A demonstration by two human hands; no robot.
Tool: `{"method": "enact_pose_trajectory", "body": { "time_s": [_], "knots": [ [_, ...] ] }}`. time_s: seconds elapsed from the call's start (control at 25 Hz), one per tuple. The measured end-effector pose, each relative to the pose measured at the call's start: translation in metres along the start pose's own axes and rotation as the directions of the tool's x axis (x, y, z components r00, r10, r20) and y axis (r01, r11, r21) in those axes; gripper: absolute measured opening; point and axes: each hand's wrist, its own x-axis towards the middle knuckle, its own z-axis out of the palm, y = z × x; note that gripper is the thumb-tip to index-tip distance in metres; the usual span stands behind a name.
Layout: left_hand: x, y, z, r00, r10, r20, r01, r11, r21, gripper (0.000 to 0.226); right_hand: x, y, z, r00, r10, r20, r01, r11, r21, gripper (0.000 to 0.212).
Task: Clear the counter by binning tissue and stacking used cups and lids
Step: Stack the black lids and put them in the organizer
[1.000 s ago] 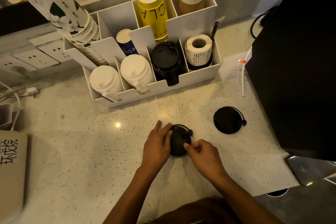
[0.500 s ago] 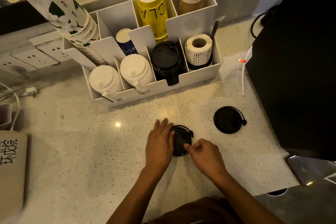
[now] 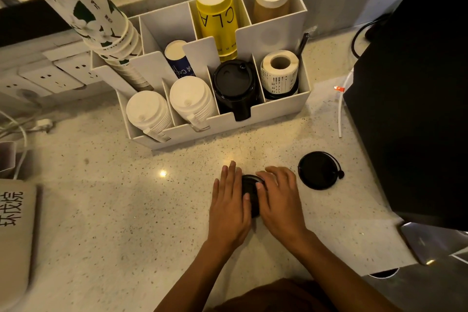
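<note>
**Both hands on a black lid**

Your left hand (image 3: 229, 208) and right hand (image 3: 278, 200) lie flat with straight fingers on a black lid (image 3: 250, 194) on the counter (image 3: 126, 210). Neither hand grips it. Another black lid (image 3: 319, 170) lies just to the right, near the white organizer (image 3: 255, 119).

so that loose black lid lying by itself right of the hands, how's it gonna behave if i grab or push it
The loose black lid looks thin and flat, so probably light and a little flexible. Lying flat on the smooth speckled counter, it would likely slide rather than roll. Its low rim may be hard to pinch, and the small tethered plug at its right edge could flop when lifted.
</note>
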Motion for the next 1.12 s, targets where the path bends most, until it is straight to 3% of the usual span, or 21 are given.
{"method": "enact_pose_trajectory", "body": {
  "time_s": [0.12,0.24,0.6,0.76,1.12],
  "knots": [
    [0.002,-0.009,0.006,1.000,0.012,0.015,-0.012,0.999,0.036,0.058,0.014,0.001,0.016,0.979,-0.129,0.157,0.149,0.981,-0.123,0.050],
    [0.005,-0.012,0.011,1.000,0.001,0.029,-0.002,0.999,0.036,0.057,0.017,0.010,0.028,0.955,-0.159,0.251,0.205,0.964,-0.169,0.054],
    [0.004,-0.014,0.019,1.000,-0.017,-0.023,0.018,0.999,0.040,0.054,0.018,0.011,0.031,0.947,-0.170,0.274,0.232,0.949,-0.212,0.063],
    [0.003,-0.015,0.020,1.000,-0.015,-0.015,0.015,1.000,0.015,0.056,0.013,0.010,0.031,0.919,-0.263,0.295,0.307,0.945,-0.116,0.060],
    [0.006,-0.016,0.021,1.000,-0.020,0.003,0.020,1.000,0.001,0.054,0.016,0.013,0.034,0.924,-0.271,0.270,0.304,0.949,-0.086,0.056]
  ]
}}
